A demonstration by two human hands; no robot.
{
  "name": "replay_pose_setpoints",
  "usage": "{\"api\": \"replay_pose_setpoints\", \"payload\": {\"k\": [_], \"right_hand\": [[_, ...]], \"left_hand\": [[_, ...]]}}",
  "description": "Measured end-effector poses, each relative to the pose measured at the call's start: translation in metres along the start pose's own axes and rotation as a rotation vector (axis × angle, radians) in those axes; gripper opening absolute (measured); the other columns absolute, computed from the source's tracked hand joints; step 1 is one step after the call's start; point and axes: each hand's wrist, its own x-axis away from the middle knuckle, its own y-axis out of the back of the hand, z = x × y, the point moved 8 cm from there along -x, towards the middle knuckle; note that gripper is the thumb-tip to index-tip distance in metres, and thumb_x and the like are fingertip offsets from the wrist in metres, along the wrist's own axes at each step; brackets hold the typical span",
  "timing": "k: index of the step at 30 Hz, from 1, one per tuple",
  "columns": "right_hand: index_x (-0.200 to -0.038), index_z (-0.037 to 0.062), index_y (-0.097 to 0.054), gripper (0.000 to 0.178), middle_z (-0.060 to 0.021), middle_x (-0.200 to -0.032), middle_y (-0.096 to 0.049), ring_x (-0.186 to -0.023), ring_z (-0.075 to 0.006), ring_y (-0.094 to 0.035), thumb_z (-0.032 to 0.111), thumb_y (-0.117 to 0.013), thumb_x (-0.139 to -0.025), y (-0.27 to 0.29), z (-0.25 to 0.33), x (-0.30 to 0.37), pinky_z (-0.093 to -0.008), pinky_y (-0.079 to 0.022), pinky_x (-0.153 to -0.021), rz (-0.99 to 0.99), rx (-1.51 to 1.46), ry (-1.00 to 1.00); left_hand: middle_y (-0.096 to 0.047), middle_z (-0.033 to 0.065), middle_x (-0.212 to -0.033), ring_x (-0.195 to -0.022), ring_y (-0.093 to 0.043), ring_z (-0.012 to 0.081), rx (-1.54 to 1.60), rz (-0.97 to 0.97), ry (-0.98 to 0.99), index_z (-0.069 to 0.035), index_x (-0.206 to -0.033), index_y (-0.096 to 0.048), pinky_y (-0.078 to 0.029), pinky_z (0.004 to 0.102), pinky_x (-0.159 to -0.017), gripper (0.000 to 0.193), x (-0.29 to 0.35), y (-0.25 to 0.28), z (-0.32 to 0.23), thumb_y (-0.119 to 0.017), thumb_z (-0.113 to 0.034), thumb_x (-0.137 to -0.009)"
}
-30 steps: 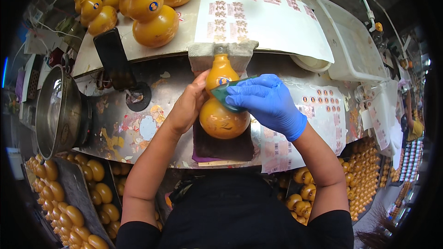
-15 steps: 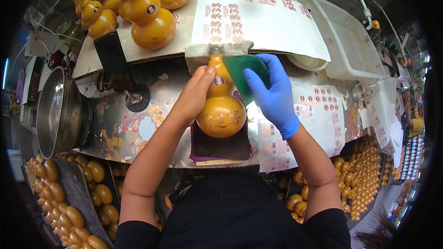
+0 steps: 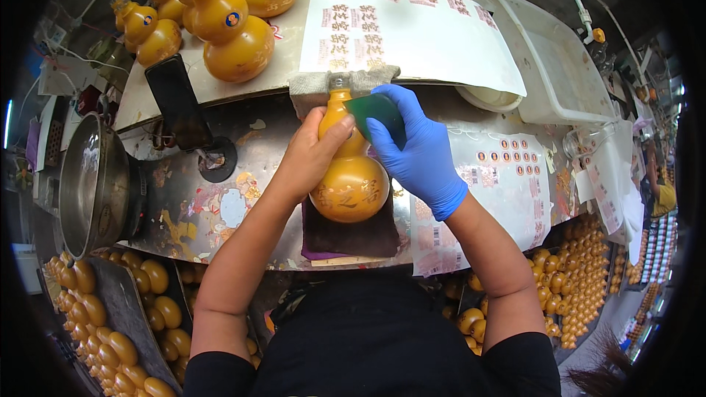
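Note:
A glossy amber gourd-shaped bottle point(image 3: 350, 185) lies on a dark cloth pad point(image 3: 346, 234), its clear glass neck pointing away from me against a folded grey cloth point(image 3: 307, 93). My bare left hand point(image 3: 315, 145) grips the narrow upper part of the bottle, thumb laid across its top. In my right hand point(image 3: 419, 148), gloved in blue, is a flat green scraper point(image 3: 379, 115), pinched between thumb and fingers. The scraper's left edge rests at the bottle's upper bulb, close to my left thumb. Brown printed characters show on the lower bulb.
More gourd bottles point(image 3: 239, 48) stand at the back left, beside sheets of transfer decals point(image 3: 412, 37). A phone on a stand point(image 3: 176, 99) and a metal basin point(image 3: 84, 180) are to the left. At right are a decal sheet point(image 3: 500, 198) and a white plastic tub point(image 3: 548, 66).
My right hand and the scraper have shifted left, over the upper bulb. My left thumb lies further across the bottle, and the round emblem there is now covered.

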Motion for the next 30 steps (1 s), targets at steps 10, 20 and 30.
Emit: {"api": "replay_pose_setpoints", "payload": {"k": [10,20,30], "right_hand": [[-0.117,0.0111,-0.056,0.032,-0.0166,-0.094,-0.068,-0.084,-0.0255,-0.069,0.023,-0.062,-0.088,-0.004,0.016,-0.031,-0.0323,-0.054,-0.078,0.387,-0.144,0.003],[-0.110,0.0127,-0.061,0.030,-0.0108,-0.094,-0.068,-0.084,-0.0325,-0.065,0.016,-0.068,-0.081,0.004,0.019,-0.025,-0.0391,-0.051,-0.073,-0.009,0.059,0.355],[-0.106,0.0004,-0.064,0.024,-0.0078,-0.103,-0.065,-0.094,-0.0151,-0.061,-0.008,-0.064,-0.083,0.063,-0.047,0.064,-0.0270,-0.048,-0.085,-0.217,-0.139,0.068]], "left_hand": [[-0.063,0.0129,-0.113,-0.104,-0.060,0.0192,0.382,0.004,0.176,0.003,-0.120,-0.055,-0.047,0.0306,-0.092,0.057,0.002,0.005,0.007,-0.033,-0.047,-0.101],[-0.064,0.0111,-0.116,-0.108,-0.061,0.0206,0.320,0.043,0.209,-0.002,-0.126,-0.053,-0.044,0.0341,-0.097,0.079,-0.003,-0.001,-0.007,-0.024,-0.068,-0.094],[-0.064,0.0081,-0.091,-0.085,-0.060,0.0119,-0.114,-0.096,-0.260,-0.003,-0.107,-0.059,-0.050,0.0289,-0.075,0.044,0.025,0.010,-0.049,-0.063,-0.043,-0.089]]}}
